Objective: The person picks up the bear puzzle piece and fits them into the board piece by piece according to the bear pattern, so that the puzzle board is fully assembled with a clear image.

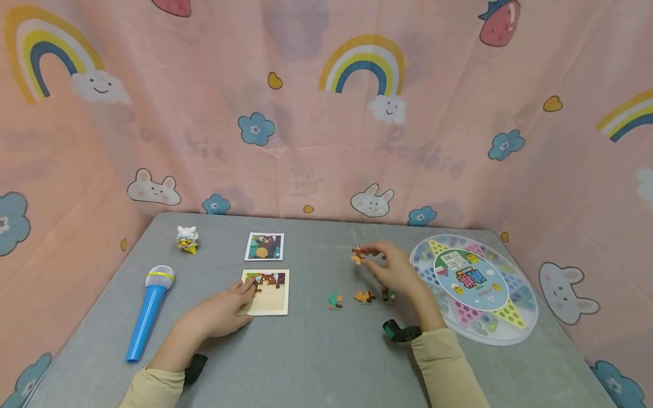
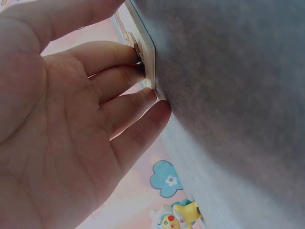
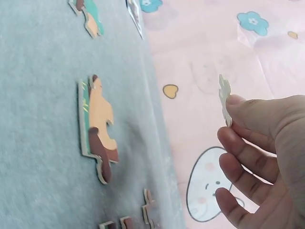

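Observation:
My left hand (image 1: 224,309) rests at the left side of a wooden puzzle tray (image 1: 278,310), its fingers fairly straight and touching the tray's edge. Bear-picture pieces (image 1: 268,279) fill the tray's upper part; bare wood shows below. Between thumb and fingertips, my right hand (image 1: 395,271) pinches a brown and orange puzzle piece (image 1: 356,256), seen nearly edge-on in the right wrist view, raised off the table. Loose on the table lie a teal piece (image 1: 335,301), an orange-brown piece (image 3: 100,124) and a dark piece (image 1: 389,296) near the right hand.
Behind the tray lies a bear picture card (image 1: 264,247). A blue toy microphone (image 1: 148,314) and a small white and yellow figurine (image 1: 187,239) are at the left. On the right lies a round game board (image 1: 471,280). A pink printed curtain (image 1: 316,158) hangs behind the grey table.

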A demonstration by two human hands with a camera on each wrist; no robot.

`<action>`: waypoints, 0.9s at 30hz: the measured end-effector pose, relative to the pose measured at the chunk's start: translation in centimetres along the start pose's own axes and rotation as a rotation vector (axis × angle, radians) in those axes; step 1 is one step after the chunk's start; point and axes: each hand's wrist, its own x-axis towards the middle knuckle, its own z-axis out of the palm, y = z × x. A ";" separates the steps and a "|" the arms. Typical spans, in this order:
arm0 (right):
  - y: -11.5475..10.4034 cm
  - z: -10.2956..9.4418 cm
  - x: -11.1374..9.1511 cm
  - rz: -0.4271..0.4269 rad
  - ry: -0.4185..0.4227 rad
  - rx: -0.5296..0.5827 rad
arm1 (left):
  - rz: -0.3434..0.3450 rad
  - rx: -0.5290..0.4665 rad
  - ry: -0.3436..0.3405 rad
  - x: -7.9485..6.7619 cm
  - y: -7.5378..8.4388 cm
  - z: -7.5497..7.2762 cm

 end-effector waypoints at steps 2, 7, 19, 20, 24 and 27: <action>0.0 0.2 0.1 -0.009 0.002 -0.005 | 0.003 0.005 0.002 0.0 0.0 0.0; -0.2 0.7 0.3 -0.018 -0.005 -0.003 | -0.010 -0.011 -0.006 0.0 0.1 -0.2; -0.8 2.3 0.4 -0.026 0.022 0.011 | -0.020 -0.014 -0.020 0.0 0.2 -0.1; -0.9 2.4 0.5 -0.029 0.028 0.011 | -0.022 -0.012 -0.018 0.1 0.2 -0.1; -1.4 3.0 0.9 -0.018 0.040 0.008 | -0.027 -0.007 -0.014 0.2 0.2 -0.1; -2.2 3.6 1.3 0.022 0.024 0.016 | -0.035 -0.013 -0.017 0.1 0.2 -0.1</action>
